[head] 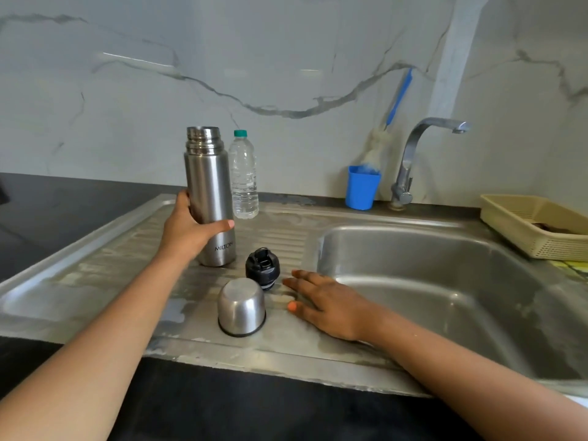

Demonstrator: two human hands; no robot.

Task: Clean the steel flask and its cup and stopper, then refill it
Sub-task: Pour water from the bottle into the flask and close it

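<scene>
the steel flask [210,192] stands upright a little left of the frame's centre, on the ribbed draining board [95,281] of a steel sink [413,281]. its threaded mouth is uncovered and lettering shows low on its body. the left grip [191,230] comes in from the lower left and wraps around the flask's middle, thumb lying across the front and the fingers curled behind, out of sight. just below the flask, toward the frame's centre, the black stopper [262,268] sits on the board, and below that the steel cup [241,307] stands mouth down, close to the stopper; whether the two touch is hard to tell. the right grip [324,303] reaches in from the lower right, fingers spread and nearly straight, holding nothing, its fingertips just beside the stopper and low over the board; whether the palm rests on the metal is unclear. behind the flask, almost touching it, stands a clear plastic water bottle [244,176] with a green cap. further right along the marble wall a blue tumbler [362,187] holds a bottle brush [375,151] with a blue handle, next to a curved tap [413,154] whose spout points right. a cream plastic basket [509,218] sits at the right edge beyond the basin. a dark counter [222,409] runs along the bottom and the left of the frame around the sink.
</scene>
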